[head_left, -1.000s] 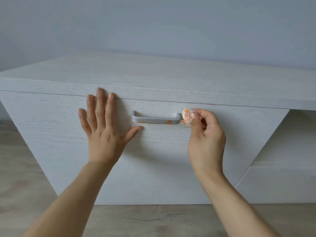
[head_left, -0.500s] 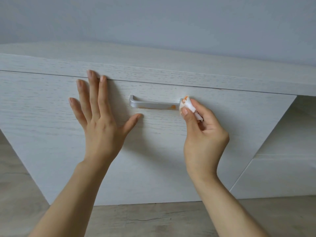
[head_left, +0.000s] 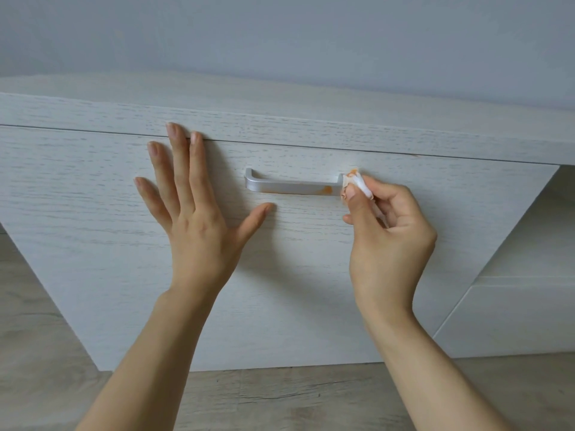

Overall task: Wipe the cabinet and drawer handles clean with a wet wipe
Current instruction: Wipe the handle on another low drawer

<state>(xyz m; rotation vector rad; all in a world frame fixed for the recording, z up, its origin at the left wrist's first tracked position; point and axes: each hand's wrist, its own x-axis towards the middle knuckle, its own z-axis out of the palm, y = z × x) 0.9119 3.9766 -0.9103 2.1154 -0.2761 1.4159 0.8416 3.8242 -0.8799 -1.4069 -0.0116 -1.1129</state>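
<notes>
White woodgrain drawer front (head_left: 311,275) fills my view; my left hand (head_left: 199,225) presses flat beside the silver handle (head_left: 292,185); my right hand (head_left: 389,241) pinches the wet wipe (head_left: 353,180) against its right end; I should sweep left firmly over the orange smear (head_left: 326,190).

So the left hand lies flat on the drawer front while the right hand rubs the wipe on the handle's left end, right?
Not quite: the head view shows the right hand pressing the wipe on the handle at its right end. The left hand does lie flat on the drawer front.
</notes>
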